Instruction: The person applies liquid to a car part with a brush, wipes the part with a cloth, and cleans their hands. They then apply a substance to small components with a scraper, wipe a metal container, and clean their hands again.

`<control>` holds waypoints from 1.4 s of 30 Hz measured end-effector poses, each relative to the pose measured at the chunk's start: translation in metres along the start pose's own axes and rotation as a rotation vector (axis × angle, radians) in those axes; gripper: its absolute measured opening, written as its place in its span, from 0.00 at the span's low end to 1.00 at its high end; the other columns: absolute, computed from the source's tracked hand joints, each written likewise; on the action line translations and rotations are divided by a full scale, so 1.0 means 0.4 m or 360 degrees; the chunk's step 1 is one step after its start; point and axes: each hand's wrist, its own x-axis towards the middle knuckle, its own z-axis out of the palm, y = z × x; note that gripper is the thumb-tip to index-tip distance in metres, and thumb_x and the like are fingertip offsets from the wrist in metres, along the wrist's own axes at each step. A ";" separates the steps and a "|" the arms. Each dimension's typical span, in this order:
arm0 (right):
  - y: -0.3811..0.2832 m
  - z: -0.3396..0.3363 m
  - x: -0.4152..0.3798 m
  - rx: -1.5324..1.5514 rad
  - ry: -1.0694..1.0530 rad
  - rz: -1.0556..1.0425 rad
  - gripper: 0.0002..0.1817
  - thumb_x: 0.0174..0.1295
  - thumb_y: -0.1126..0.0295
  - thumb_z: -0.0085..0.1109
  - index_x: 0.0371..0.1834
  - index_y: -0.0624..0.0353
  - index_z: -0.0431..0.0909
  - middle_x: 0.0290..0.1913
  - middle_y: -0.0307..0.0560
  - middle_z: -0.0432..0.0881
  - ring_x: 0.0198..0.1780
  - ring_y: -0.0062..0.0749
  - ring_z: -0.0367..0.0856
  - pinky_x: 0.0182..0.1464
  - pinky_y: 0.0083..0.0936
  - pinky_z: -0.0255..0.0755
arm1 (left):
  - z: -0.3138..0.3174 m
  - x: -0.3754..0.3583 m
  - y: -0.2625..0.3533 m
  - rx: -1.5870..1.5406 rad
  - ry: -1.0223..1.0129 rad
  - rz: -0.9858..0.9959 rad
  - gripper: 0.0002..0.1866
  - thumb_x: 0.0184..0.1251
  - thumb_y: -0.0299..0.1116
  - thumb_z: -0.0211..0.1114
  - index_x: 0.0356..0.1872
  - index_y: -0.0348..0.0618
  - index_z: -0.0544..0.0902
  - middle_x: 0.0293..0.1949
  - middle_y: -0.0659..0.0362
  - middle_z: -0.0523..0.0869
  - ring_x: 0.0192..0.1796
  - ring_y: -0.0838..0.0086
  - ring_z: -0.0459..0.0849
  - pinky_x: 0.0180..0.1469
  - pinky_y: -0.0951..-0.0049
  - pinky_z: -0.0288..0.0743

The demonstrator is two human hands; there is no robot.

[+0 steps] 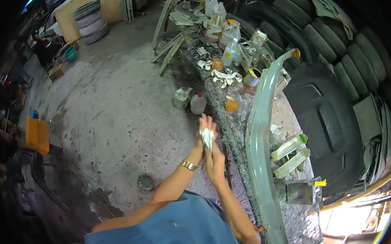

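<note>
In front of me, beside the workbench edge, my hands meet over a crumpled white cloth [206, 136]. My left hand [200, 140], below a gold-coloured wristwatch [188, 165], has its fingers stretched out past the cloth. Pressed against that palm, my right hand [215, 160] is closed on the cloth; its fingertips are partly hidden. To the right of my hands, a long glossy grey-green panel [260, 146], like a vehicle bumper, lies along the bench.
The bench [231, 124] carries bottles, an open can [252, 78], a cup of orange liquid [233, 105] and white rags [225, 78]. A jug with a red cap [198, 104] stands on the floor [115, 108]. Stacked tyres [343, 55] line the right side; a yellow container [38, 134] is at left.
</note>
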 end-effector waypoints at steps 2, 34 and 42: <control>0.006 -0.023 -0.068 0.0013 -0.0158 0.0090 0.21 0.70 0.67 0.43 0.62 0.67 0.67 0.59 0.64 0.74 0.61 0.49 0.74 0.61 0.32 0.66 | -0.104 0.087 -0.004 0.0577 -0.0084 0.0484 0.38 0.73 0.61 0.35 0.74 0.59 0.33 0.76 0.60 0.33 0.77 0.65 0.34 0.75 0.65 0.31; 0.038 -0.191 0.089 0.1143 0.0032 0.0599 0.12 0.65 0.64 0.58 0.44 0.62 0.77 0.34 0.38 0.80 0.33 0.16 0.77 0.34 0.16 0.72 | 0.027 -0.081 0.048 0.1160 -0.1012 -0.0100 0.60 0.58 0.36 0.71 0.73 0.65 0.26 0.76 0.62 0.28 0.77 0.65 0.37 0.72 0.56 0.47; 0.034 -0.178 0.028 0.0270 0.0072 0.0036 0.06 0.57 0.76 0.62 0.37 0.66 0.81 0.28 0.35 0.78 0.26 0.15 0.69 0.29 0.17 0.64 | 0.034 -0.073 0.035 0.1099 -0.0859 -0.0054 0.55 0.59 0.17 0.63 0.74 0.63 0.30 0.76 0.58 0.31 0.76 0.60 0.44 0.69 0.67 0.56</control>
